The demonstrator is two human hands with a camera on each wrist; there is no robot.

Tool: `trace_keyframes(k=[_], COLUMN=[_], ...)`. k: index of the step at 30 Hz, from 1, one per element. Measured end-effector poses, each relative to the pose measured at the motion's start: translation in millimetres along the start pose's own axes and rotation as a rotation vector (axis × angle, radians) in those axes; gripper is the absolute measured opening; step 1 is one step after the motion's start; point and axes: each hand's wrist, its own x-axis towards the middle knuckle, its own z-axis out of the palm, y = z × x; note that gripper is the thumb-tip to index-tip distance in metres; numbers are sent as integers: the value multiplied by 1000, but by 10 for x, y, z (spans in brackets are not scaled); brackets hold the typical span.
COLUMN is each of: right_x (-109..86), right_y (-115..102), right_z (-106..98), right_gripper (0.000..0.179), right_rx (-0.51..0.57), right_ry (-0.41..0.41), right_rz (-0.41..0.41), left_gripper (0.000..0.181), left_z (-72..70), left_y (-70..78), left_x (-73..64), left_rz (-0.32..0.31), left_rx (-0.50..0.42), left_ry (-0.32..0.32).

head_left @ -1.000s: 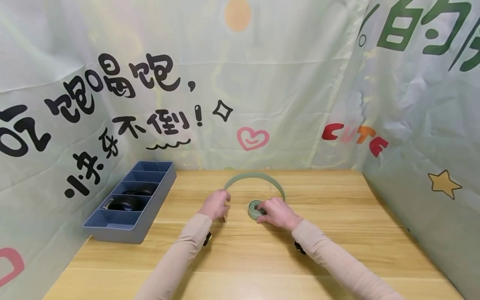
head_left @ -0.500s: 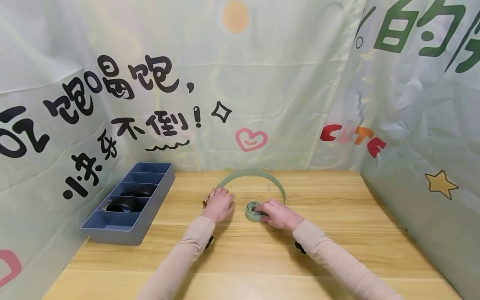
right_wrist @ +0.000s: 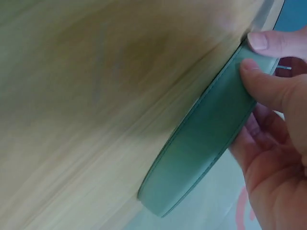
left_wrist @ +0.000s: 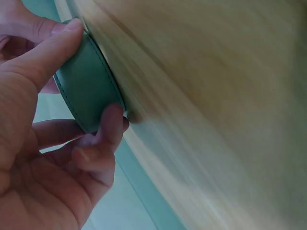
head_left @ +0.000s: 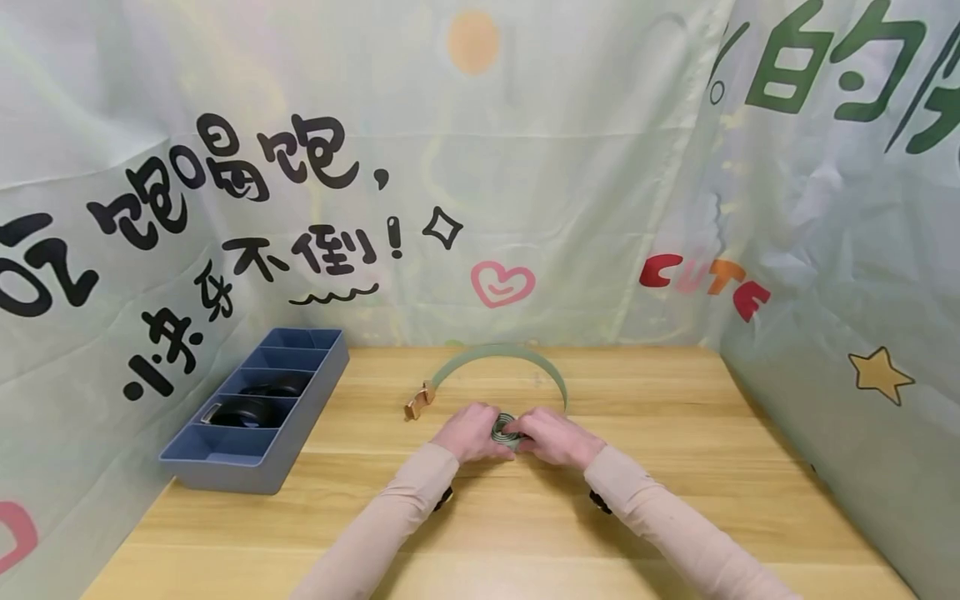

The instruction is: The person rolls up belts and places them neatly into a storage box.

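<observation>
A green belt [head_left: 504,350] stands on its edge on the table, one end wound into a coil and the rest bowed in an arc behind it. Its gold-toned buckle [head_left: 420,402] lies to the left, apart from both hands. My left hand [head_left: 468,432] grips the coil's left side; in the left wrist view its thumb and fingers hold the stitched outer band of the belt [left_wrist: 88,84]. From the right, my right hand [head_left: 558,437] pinches the coil, with some fingertips inside its centre. In the right wrist view, its thumb presses the belt [right_wrist: 201,136]. Both hands partly cover the coil.
A blue-grey divided tray [head_left: 288,454] stands at the left, with black coiled items [head_left: 243,412] in two compartments. Printed fabric [head_left: 585,208] hangs behind the wooden table [head_left: 660,392] and along its sides.
My left hand moved outward to the left with the buckle end, released it there, then came back right to the coil. My right hand stayed at the coil throughout.
</observation>
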Motion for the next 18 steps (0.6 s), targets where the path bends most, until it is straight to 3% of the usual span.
trace_keyframes(k=[3, 9, 13, 16, 18], right_x=[-14, -30, -19, 9, 27], right_y=[-4, 26, 52, 46, 41], right_z=[-18, -7, 28, 38, 38], right_gripper=[19, 24, 30, 30, 26], right_rx=[15, 75, 103, 93, 83], right_ry=[-14, -30, -31, -17, -6], right_rz=[-20, -62, -68, -70, -72], left_gripper=[49, 37, 40, 44, 43], left_z=[5, -58, -97, -123, -132], left_y=[-1, -81, -147, -152, -126], left_x=[5, -5, -42, -59, -50], left_rz=[19, 70, 115, 102, 58], left_rx=[9, -104, -182, -206, -207], left_ry=[-8, -71, -135, -167, -170])
